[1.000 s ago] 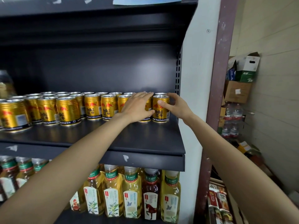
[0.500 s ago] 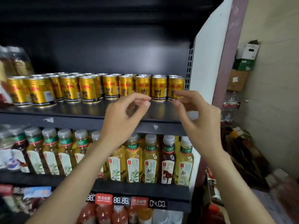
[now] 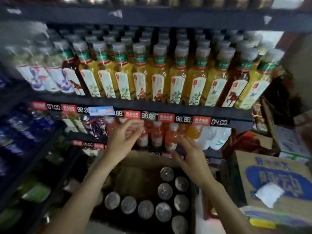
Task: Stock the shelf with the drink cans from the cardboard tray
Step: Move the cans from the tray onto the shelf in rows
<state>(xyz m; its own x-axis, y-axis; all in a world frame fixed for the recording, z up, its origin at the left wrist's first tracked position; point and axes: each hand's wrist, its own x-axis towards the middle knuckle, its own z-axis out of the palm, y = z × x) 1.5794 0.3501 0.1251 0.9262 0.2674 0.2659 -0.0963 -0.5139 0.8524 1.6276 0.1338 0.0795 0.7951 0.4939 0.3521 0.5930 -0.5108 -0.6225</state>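
Note:
The cardboard tray [image 3: 143, 159] lies low in front of me, with several drink cans [image 3: 164, 191] standing in it, only their silver tops showing. My left hand [image 3: 123, 141] hovers above the tray's far left side, fingers curled and apart, holding nothing. My right hand [image 3: 190, 157] hangs over the tray's far right corner, fingers spread and empty, just above the nearest can top [image 3: 167, 173]. The shelf with the gold cans [image 3: 168, 13] shows only as a dark edge at the very top.
A shelf of yellow tea bottles [image 3: 158, 78] fills the middle of the view, with price tags [image 3: 182, 119] below it and red juice bottles [image 3: 157, 134] behind my hands. Blue-printed cardboard boxes [image 3: 276, 181] stand at the right. Blue packs [image 3: 25, 129] line the left shelves.
Both hands have let go of the cans on the upper shelf and dropped to just above the tray. My view has tilted from the gold-can shelf down to the tray.

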